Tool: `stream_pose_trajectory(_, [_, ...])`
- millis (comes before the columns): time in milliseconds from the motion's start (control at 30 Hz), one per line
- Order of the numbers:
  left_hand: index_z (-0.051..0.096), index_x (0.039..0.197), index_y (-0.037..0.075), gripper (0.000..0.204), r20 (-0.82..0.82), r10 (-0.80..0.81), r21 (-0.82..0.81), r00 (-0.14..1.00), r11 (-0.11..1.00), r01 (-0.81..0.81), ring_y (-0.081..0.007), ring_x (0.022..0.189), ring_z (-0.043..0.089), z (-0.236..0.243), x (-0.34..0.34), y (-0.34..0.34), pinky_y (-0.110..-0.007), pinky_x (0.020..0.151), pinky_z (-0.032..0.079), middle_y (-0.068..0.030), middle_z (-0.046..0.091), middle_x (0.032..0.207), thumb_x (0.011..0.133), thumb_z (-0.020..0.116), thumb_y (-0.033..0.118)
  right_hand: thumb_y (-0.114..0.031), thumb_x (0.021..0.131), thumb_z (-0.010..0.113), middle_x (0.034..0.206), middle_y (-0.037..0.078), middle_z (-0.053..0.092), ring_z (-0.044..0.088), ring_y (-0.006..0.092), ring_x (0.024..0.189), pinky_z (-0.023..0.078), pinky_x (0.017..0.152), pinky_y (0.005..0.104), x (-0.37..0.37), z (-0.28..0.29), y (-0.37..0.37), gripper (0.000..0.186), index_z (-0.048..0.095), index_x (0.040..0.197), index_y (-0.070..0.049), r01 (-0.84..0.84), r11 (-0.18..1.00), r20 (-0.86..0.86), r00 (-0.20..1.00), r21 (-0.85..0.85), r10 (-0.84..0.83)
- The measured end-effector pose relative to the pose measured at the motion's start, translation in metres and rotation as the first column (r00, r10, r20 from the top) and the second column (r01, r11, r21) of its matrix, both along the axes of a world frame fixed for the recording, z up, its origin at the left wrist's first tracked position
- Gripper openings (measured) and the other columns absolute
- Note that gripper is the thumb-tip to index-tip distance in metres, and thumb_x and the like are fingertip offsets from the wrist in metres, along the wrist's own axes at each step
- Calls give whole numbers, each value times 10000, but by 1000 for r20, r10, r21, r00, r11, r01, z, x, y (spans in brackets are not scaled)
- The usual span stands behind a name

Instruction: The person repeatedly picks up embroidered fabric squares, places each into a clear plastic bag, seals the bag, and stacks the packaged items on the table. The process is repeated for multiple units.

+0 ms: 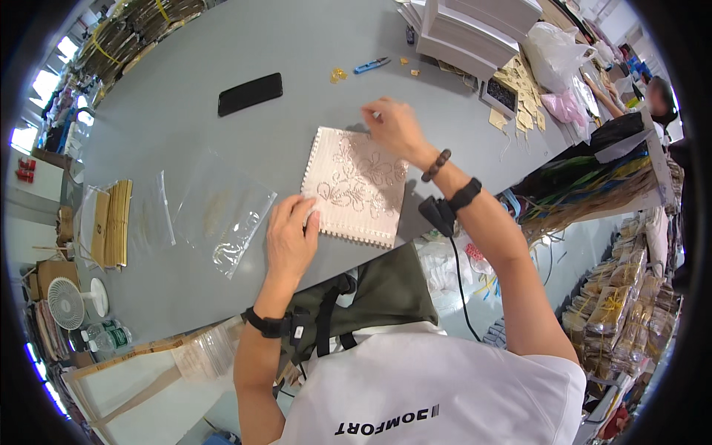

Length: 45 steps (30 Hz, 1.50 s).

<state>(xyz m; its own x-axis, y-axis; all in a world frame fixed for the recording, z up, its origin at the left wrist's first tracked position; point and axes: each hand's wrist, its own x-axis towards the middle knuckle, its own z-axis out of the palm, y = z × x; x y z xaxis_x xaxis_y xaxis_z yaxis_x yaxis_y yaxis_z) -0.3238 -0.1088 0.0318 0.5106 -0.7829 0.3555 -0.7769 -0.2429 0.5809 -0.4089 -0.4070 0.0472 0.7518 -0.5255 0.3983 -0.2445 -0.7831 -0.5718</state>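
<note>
A pale pink, roughly square fabric piece [360,189] lies on the grey table, with a shiny floral pattern and a beaded or scalloped edge. My left hand [291,233] rests at its lower left edge; thumb and index finger touch the fabric and the fingers are apart. Over the top right corner, my right hand [397,130] is raised with thumb and fingertips drawn together. Whatever those fingertips hold, if anything, is too small to make out. Beyond that hand lie blue thread snips [372,65] and some small yellow bits [338,76].
A black phone [251,94] lies at the far left. Clear plastic bags [230,222] and a stack of brown cards [117,222] are left of the fabric. White boxes [475,33], cream tags [523,93] and a small dark-filled tray [499,98] occupy the far right. A black cable [461,285] hangs from my right wrist.
</note>
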Motion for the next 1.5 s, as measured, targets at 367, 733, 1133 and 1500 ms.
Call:
stream_pose_trajectory(367, [810, 1178, 86, 269, -146, 60, -65, 987, 995, -70, -318, 1052, 691, -13, -38, 32, -395, 890, 577, -135, 711, 1148, 909, 799, 93, -98, 937, 657, 1080, 167, 714, 656, 356, 1107, 575, 958, 442, 129, -37, -61, 140, 765, 926, -9, -28, 950, -290, 955, -311, -67])
stream_pose_trajectory(733, [770, 1260, 79, 330, -216, 44, -186, 975, 979, -85, -265, 990, 685, -21, -37, 35, -369, 834, 586, -132, 657, 1235, 937, 801, 137, -48, 853, 741, 1000, 148, 742, 735, 294, 968, 614, 826, 390, 133, -33, -64, 97, 765, 947, -50, -140, 765, -370, 919, -629, -137])
stream_pose_trajectory(1133, [737, 1253, -4, 274, -664, -34, -253, 747, 950, -182, -105, 865, 680, 6, -32, 41, -263, 763, 550, -49, 736, 1026, 1093, 664, 207, -11, 902, 745, 977, 120, 720, 723, 292, 817, 597, 737, 374, -18, 49, 128, 230, 795, 1121, -58, -651, 705, 194, 758, 280, 623])
stream_pose_trajectory(1500, [739, 990, -14, 230, -356, -63, -65, 932, 997, 43, -124, 696, 642, 16, -58, 68, -357, 621, 493, -110, 710, 824, 1044, 723, 208, -76, 932, 727, 924, 128, 683, 711, 359, 775, 595, 679, 452, -76, 53, 170, 168, 751, 1095, -41, -639, 761, -131, 750, 111, 648])
